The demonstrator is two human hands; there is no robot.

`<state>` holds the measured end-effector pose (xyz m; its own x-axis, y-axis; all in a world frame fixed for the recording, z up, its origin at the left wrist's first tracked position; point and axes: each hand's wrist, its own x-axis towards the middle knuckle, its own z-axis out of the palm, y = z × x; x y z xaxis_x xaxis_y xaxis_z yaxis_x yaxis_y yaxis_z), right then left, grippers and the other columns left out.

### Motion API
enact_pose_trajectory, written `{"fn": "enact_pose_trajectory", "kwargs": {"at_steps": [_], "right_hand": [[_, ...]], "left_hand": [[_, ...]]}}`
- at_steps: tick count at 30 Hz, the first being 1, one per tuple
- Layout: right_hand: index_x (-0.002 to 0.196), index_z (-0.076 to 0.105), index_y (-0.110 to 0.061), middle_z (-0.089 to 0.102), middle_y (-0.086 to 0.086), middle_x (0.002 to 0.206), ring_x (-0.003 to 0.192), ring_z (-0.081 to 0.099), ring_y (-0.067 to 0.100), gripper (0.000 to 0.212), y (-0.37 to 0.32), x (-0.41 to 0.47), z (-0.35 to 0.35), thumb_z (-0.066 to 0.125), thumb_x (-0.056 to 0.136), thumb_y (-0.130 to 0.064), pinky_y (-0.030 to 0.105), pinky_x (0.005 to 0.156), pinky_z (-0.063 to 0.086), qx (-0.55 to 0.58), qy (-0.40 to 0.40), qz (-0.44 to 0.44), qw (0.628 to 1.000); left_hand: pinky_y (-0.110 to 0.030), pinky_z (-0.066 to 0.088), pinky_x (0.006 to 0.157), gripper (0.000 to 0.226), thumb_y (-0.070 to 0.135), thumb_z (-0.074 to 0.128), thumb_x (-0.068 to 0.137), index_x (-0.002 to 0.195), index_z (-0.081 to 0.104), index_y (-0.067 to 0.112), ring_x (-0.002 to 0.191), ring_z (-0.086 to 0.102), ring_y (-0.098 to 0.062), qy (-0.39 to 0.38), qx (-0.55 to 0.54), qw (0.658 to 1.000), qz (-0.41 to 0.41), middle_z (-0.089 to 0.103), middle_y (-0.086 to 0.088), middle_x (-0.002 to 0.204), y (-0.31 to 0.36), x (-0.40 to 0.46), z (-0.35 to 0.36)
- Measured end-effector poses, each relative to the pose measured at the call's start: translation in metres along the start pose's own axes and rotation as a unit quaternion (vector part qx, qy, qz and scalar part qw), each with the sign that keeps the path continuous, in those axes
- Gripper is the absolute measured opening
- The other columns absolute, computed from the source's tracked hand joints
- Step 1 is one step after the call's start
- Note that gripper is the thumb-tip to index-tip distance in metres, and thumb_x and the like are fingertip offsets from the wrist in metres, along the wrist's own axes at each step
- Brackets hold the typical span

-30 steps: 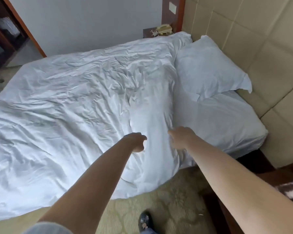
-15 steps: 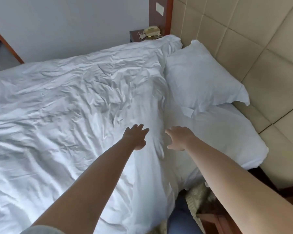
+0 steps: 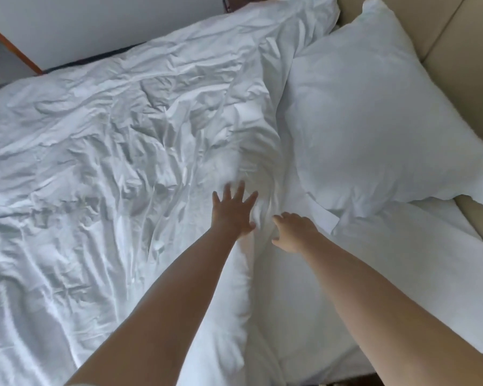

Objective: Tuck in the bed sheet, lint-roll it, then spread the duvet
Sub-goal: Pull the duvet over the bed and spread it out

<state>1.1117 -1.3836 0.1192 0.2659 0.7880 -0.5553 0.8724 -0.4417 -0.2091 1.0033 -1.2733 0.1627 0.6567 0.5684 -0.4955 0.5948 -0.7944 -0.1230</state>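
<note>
The duvet (image 3: 117, 168) runs off the left and bottom edges. The pillow (image 3: 379, 112) is clipped at the right edge. The right hand (image 3: 292, 232) hides its fingertips; whether they grip cloth cannot be told. The left hand (image 3: 233, 211) has blurred fingertips.

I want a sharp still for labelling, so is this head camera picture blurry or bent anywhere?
Head view: soft daylight, no glare; left hand fingertips and the duvet just beyond them are motion-smeared; wide-angle bends the bed edges; pillow reads clear.
</note>
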Motion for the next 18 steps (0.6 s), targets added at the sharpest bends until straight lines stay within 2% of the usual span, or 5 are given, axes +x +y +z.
{"fn": "enact_pose_trajectory", "kwargs": {"at_steps": [5, 8, 12, 14, 18], "right_hand": [[0.135, 0.038, -0.013, 0.049, 0.008, 0.127, 0.117, 0.049, 0.026, 0.060, 0.017, 0.050, 0.009, 0.054, 0.090, -0.049, 0.035, 0.094, 0.038, 0.030, -0.061, 0.020, 0.997], [0.138, 0.037, -0.011, 0.048, 0.008, 0.130, 0.119, 0.048, 0.026, 0.074, 0.018, 0.079, 0.017, 0.058, 0.084, -0.057, 0.036, 0.096, 0.037, 0.059, -0.093, 0.048, 0.993], [0.148, 0.021, -0.012, 0.040, 0.006, 0.139, 0.127, 0.042, 0.026, 0.095, 0.013, 0.107, 0.028, 0.063, 0.077, -0.061, 0.038, 0.103, 0.035, 0.103, -0.122, 0.052, 0.986], [0.148, 0.023, -0.016, 0.041, 0.003, 0.140, 0.127, 0.045, 0.025, 0.099, 0.007, 0.119, 0.037, 0.070, 0.072, -0.058, 0.040, 0.103, 0.040, 0.188, -0.111, 0.022, 0.975], [0.150, 0.019, -0.022, 0.035, -0.001, 0.146, 0.130, 0.041, 0.019, 0.108, -0.014, 0.129, 0.055, 0.082, 0.062, -0.036, 0.039, 0.102, 0.043, 0.404, -0.069, -0.025, 0.912]], "left_hand": [[-0.065, -0.011, 0.109, 0.087, 0.042, 0.052, 0.094, 0.150, -0.014, 0.034, 0.140, -0.028, -0.039, -0.034, 0.184, 0.982, -0.005, -0.031, -0.009, 0.154, -0.009, 0.049, 0.019], [-0.067, -0.016, 0.106, 0.096, 0.051, 0.054, 0.090, 0.148, -0.020, 0.032, 0.137, -0.033, -0.039, -0.076, 0.180, 0.980, -0.041, -0.036, -0.010, 0.152, -0.030, 0.064, 0.032], [-0.066, -0.014, 0.105, 0.103, 0.054, 0.056, 0.087, 0.148, -0.023, 0.030, 0.136, -0.035, -0.039, -0.095, 0.154, 0.981, -0.066, -0.038, -0.009, 0.150, -0.044, 0.076, 0.053], [-0.066, -0.012, 0.106, 0.103, 0.053, 0.056, 0.087, 0.147, -0.025, 0.029, 0.137, -0.034, -0.040, -0.095, 0.151, 0.982, -0.064, -0.038, -0.009, 0.151, -0.041, 0.081, 0.061], [-0.065, -0.008, 0.109, 0.106, 0.049, 0.058, 0.088, 0.145, -0.030, 0.028, 0.138, -0.032, -0.041, -0.089, 0.152, 0.982, -0.066, -0.039, -0.010, 0.150, -0.039, 0.084, 0.074]]}}
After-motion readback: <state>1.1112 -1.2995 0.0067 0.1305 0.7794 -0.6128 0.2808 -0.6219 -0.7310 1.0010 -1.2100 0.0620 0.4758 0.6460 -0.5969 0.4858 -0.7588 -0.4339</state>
